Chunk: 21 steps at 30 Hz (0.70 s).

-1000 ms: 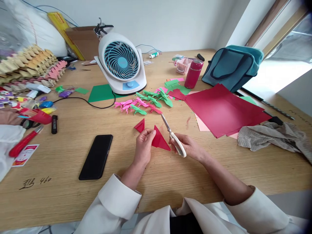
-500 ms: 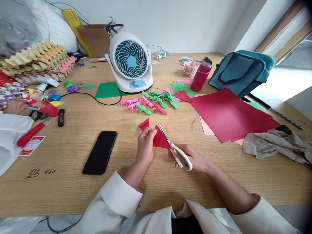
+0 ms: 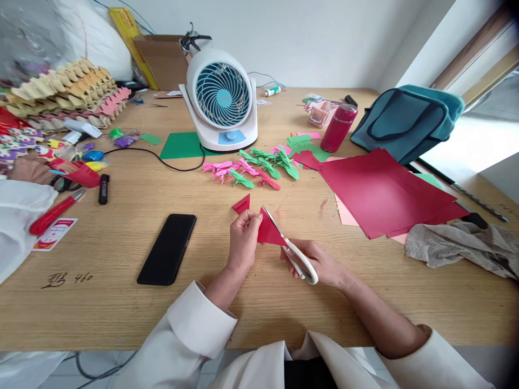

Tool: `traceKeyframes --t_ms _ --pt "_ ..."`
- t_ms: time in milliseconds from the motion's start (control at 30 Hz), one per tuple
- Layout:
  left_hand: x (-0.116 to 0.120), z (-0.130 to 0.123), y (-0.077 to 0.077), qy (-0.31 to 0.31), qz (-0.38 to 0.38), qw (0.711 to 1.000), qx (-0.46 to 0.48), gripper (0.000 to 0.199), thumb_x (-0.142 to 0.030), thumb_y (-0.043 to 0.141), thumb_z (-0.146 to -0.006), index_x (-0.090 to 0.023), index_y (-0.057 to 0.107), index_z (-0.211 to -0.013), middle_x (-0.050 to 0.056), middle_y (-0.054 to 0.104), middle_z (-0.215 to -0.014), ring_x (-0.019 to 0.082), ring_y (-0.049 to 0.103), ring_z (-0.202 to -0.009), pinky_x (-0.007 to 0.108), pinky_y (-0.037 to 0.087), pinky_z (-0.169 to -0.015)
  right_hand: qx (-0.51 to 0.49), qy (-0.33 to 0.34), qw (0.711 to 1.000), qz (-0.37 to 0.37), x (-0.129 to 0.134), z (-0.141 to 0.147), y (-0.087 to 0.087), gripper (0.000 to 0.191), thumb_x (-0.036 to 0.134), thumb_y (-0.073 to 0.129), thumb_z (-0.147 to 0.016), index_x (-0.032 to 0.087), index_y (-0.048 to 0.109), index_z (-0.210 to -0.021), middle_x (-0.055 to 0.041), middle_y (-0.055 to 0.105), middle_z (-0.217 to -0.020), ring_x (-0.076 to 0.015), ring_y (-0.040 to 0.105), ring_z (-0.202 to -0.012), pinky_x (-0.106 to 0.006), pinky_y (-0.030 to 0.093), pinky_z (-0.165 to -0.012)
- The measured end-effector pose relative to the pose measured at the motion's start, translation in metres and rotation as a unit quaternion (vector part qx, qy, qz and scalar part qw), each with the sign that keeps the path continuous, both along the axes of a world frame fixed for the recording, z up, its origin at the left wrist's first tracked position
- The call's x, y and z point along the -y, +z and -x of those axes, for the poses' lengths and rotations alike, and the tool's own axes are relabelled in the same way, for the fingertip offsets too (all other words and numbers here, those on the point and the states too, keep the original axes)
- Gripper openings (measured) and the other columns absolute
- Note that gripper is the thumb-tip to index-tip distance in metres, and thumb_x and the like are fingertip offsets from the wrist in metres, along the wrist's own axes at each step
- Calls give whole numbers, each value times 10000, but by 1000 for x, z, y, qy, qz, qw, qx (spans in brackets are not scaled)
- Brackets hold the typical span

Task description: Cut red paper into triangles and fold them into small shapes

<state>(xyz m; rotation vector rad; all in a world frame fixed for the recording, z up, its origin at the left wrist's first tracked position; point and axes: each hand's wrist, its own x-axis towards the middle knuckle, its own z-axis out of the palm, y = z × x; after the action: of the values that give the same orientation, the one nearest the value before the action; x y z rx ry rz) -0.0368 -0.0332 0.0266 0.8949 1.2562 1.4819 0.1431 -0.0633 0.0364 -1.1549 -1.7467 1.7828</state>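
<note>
My left hand (image 3: pixel 243 240) pinches the left edge of a folded red paper triangle (image 3: pixel 268 231) between thumb and fingers. White-handled scissors (image 3: pixel 300 262) are gripped in my right hand (image 3: pixel 318 262). Their blades lie along the triangle's slanted right edge, nearly closed; whether they bite into the paper I cannot tell. Just beyond my left hand a second folded red paper piece (image 3: pixel 242 203) rests on the table. Farther back lies a cluster of folded green paper shapes (image 3: pixel 267 162), with pink paper shapes (image 3: pixel 221 169) and a red one (image 3: pixel 268 180) among them.
A black phone (image 3: pixel 167 249) lies left of my hands, near a black marker (image 3: pixel 104 189). Behind stands a white fan (image 3: pixel 225 102). Large red sheets (image 3: pixel 389 194), a red bottle (image 3: pixel 339 128) and a teal bag (image 3: pixel 405 121) are at right. Another person's hand (image 3: pixel 30 170) shows far left.
The scissor blades have come closer together along the triangle's edge. My hands stay in nearly the same place, and the view has shifted slightly.
</note>
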Motion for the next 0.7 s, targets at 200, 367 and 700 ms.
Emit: traceKeyframes --t_ms 200,367,700 --pt "1 -1 0 -1 1 1000 1 287 -307 632 -778 -196 438 -598 -69 389 -538 74 348 -492 203 299 -487 3 -11 1000 -9 0 1 -2 427 583 471 -944 177 555 -841 0 591 -644 -122 574 -537 -231 440 -502" --pt "0 -1 1 8 1 1000 1 297 -302 646 -756 -192 428 -588 -66 365 -559 76 317 -530 202 285 -507 5 -21 1000 -10 0 1 -5 412 572 488 -939 179 559 -839 20 559 -620 -116 556 -513 -230 429 -485" --pt "1 -2 3 8 0 1000 2 314 -328 651 -755 -194 422 -585 -66 358 -565 81 307 -532 212 290 -526 1 -32 999 -8 1 2 -5 410 574 502 -930 182 560 -825 30 545 -577 -108 528 -467 -221 397 -445"
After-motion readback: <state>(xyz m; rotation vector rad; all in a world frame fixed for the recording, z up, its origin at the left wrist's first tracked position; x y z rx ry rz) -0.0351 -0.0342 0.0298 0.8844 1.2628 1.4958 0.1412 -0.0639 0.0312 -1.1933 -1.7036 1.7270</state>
